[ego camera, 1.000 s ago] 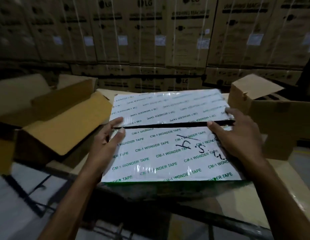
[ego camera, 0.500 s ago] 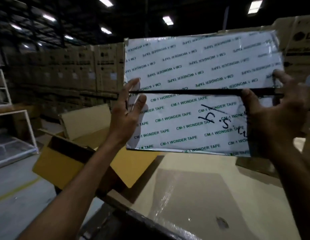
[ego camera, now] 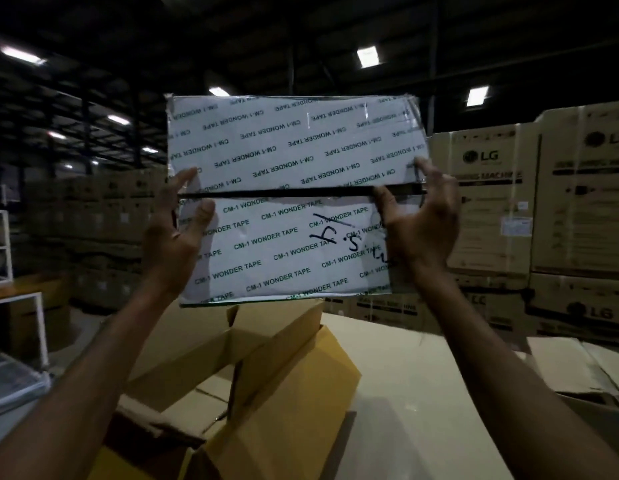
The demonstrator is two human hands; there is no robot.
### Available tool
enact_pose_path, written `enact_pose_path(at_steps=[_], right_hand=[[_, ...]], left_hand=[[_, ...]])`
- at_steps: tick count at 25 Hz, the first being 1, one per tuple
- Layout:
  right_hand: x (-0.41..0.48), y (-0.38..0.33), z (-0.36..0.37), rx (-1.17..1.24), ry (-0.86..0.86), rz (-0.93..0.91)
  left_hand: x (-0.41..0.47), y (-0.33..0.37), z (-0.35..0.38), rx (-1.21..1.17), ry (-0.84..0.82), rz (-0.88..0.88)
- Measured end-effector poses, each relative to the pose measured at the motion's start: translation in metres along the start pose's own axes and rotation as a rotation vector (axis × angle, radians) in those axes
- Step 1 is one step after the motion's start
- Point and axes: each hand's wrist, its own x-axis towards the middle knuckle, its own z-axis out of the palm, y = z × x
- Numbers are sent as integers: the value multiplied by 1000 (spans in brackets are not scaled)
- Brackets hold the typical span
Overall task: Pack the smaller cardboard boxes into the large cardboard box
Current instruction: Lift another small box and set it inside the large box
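Observation:
I hold up a white box printed "CM-1 WONDER TAPE" [ego camera: 290, 202] at head height, its taped face toward me, with a dark seam across the middle and black handwriting. My left hand [ego camera: 176, 230] grips its left edge, thumb on the front. On the other side my right hand [ego camera: 418, 220] grips the right edge at the seam. Below the lifted box stands the large brown cardboard box [ego camera: 231, 382], flaps open, its inside partly visible.
A pale cardboard-covered surface [ego camera: 405, 393] stretches right of the open box. Stacked LG cartons [ego camera: 543, 209] rise at the right and along the back left. A white metal rack [ego camera: 20, 306] stands at the far left. Flattened cardboard [ego camera: 578, 368] lies at the right.
The white box has been lifted from the surface up to head height and moved left over the open brown box. Both hands kept their hold on its sides.

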Motion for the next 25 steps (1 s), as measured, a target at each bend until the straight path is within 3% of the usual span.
enact_pose_path(at_steps=[6,12,18,25], right_hand=[[-22,-19,117,27,-22,28],[-75,-39,219,-43,-42,111],[-135,-50,294,-204,-185,316],[-163,-48,328,-524,-441,513]], left_hand=[[27,-93,-48,72,27,0],[47,-210,-98,25,-55,-90],[76,-323,-125,-126,-314,-362],[63,-410,-108,-381,-567,-767]])
